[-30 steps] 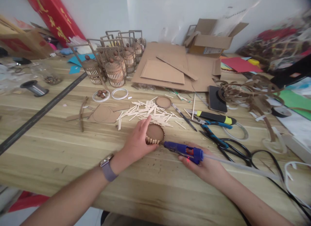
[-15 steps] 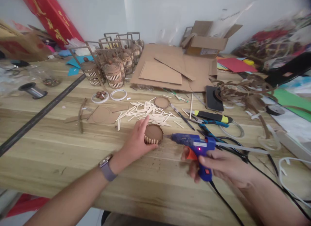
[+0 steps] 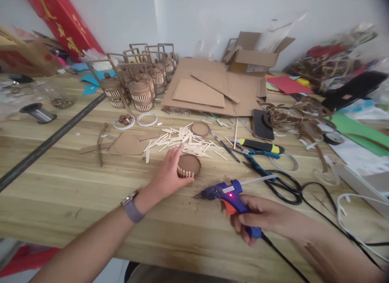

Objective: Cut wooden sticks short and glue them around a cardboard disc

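Observation:
A round brown cardboard base [image 3: 190,164] with a ridged rim lies on the table. Short pale sticks stand upright along its near left edge. My left hand [image 3: 165,173] holds it from the left, thumb at the near side and fingers toward the far side. In my right hand [image 3: 252,218] is a blue hot glue gun [image 3: 226,191] with an orange trigger, its red light lit. The nozzle points left, just above the table, near right of the base and apart from it. Behind the base is a pile of small wooden sticks [image 3: 194,144], with a second cardboard disc [image 3: 200,129] beyond.
Several small lidded baskets [image 3: 141,94] with tall handles stand at the back left. Cardboard sheets [image 3: 199,92] lie behind the sticks. To the right are a yellow-black cutter [image 3: 261,146], black scissors [image 3: 284,185], a phone [image 3: 263,124] and the glue gun's cord [image 3: 282,254].
My right hand has brought the glue gun down toward me and slightly left, its nozzle moving away from the base. My left hand stays on the base.

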Demonstrator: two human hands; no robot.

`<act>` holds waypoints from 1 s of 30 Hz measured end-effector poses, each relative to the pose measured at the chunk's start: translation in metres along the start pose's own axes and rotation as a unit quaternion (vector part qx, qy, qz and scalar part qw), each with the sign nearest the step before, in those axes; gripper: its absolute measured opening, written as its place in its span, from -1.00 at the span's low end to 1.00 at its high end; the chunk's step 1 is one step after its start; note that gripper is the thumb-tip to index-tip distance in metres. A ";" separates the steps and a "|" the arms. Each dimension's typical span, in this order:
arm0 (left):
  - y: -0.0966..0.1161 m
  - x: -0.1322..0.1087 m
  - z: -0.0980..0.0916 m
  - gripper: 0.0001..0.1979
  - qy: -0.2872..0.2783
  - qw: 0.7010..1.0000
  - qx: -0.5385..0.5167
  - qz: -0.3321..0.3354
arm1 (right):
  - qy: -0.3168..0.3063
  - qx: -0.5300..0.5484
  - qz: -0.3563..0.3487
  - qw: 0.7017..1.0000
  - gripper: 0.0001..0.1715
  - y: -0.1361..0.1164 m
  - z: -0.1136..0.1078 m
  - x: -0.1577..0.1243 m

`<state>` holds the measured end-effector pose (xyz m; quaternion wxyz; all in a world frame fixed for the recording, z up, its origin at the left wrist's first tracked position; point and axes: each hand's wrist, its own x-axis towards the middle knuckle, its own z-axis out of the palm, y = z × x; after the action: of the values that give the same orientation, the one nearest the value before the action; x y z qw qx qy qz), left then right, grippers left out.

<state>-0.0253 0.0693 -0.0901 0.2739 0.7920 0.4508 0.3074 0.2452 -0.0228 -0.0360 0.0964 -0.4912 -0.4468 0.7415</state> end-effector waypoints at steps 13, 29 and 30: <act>0.003 0.002 -0.002 0.04 -0.013 1.000 0.002 -0.016 | 0.358 -0.564 -0.053 0.742 -0.87 -0.073 -0.035 0.040; 0.005 0.003 -0.002 0.01 -0.021 1.000 0.007 -0.008 | 0.304 -0.536 -0.177 0.768 -0.83 -0.071 -0.029 0.067; 0.005 0.003 -0.003 0.01 -0.022 1.000 0.009 -0.008 | 0.278 -0.506 -0.195 0.793 -0.84 -0.074 -0.023 0.063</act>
<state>-0.0230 0.0701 -0.0840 0.2789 0.7974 0.4541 0.2830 0.2102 0.0699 -0.0234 0.0972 -0.5574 -0.7983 0.2066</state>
